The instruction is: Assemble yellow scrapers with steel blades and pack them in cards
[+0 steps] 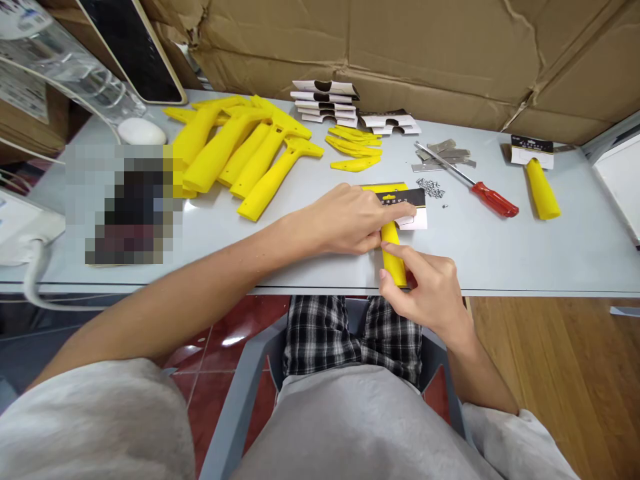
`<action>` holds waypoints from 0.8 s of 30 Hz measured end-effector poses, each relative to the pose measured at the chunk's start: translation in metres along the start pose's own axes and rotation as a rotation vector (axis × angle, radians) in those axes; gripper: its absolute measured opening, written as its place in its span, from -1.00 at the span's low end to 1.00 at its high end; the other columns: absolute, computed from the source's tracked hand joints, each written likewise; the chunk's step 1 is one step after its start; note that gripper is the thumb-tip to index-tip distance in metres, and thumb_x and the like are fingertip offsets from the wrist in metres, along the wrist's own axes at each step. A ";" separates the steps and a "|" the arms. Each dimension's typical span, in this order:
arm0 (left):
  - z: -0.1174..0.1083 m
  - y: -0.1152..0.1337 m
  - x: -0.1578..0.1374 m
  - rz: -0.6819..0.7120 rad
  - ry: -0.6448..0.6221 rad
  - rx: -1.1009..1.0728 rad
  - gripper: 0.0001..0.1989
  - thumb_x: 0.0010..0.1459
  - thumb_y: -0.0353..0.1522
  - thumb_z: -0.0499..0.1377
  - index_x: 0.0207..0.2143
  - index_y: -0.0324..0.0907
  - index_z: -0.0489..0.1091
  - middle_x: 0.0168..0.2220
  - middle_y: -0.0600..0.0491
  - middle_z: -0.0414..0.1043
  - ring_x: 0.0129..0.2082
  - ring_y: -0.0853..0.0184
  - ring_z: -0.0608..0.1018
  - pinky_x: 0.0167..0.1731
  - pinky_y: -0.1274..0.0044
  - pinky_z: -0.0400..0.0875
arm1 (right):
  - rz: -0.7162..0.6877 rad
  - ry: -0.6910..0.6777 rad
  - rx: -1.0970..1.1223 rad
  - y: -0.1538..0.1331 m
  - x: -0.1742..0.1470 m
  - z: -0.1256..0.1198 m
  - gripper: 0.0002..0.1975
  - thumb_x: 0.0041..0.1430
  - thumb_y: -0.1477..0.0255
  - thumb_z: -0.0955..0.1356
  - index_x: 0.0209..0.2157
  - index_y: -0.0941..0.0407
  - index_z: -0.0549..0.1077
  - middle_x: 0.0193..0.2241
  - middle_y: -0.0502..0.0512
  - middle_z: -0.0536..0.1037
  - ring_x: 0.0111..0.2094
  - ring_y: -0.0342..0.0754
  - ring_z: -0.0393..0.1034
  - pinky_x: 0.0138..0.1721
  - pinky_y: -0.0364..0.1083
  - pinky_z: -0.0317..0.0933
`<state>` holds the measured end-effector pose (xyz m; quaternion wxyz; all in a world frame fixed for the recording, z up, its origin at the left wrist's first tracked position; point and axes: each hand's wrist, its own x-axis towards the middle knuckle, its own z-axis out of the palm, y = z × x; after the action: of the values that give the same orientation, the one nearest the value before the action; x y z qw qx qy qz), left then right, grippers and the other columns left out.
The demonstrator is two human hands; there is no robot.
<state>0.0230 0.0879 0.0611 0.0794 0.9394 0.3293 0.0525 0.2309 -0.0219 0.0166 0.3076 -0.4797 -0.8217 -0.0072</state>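
A yellow plastic scraper (393,257) lies near the table's front edge, its head covered by a black and white card sleeve (411,203). My left hand (350,219) rests on the scraper's head, with the index finger pressing on the sleeve. My right hand (425,287) pinches the yellow handle between thumb and fingers at the table's edge.
A pile of yellow scraper handles (235,150) lies at the left, thin yellow plates (355,150) and stacked card sleeves (325,100) behind. Metal blades (445,155), small screws (431,188), a red screwdriver (493,199) and a finished sleeved scraper (541,183) sit right. Cardboard stands behind.
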 end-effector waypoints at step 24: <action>-0.001 -0.007 0.009 -0.223 -0.006 0.094 -0.55 0.48 -0.42 0.10 0.28 -0.16 0.64 0.00 -0.20 0.69 -0.11 0.05 0.69 -0.13 0.31 0.42 | -0.076 0.088 0.005 -0.006 -0.018 -0.006 -0.72 0.45 0.38 0.41 0.07 0.20 0.64 -0.50 -0.15 0.49 -0.54 -0.35 0.23 -0.45 -0.15 0.09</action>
<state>0.0260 0.0990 0.0609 0.0415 0.8997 0.4338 0.0248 0.2353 -0.0407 0.0139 0.3442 -0.4466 -0.8250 -0.0379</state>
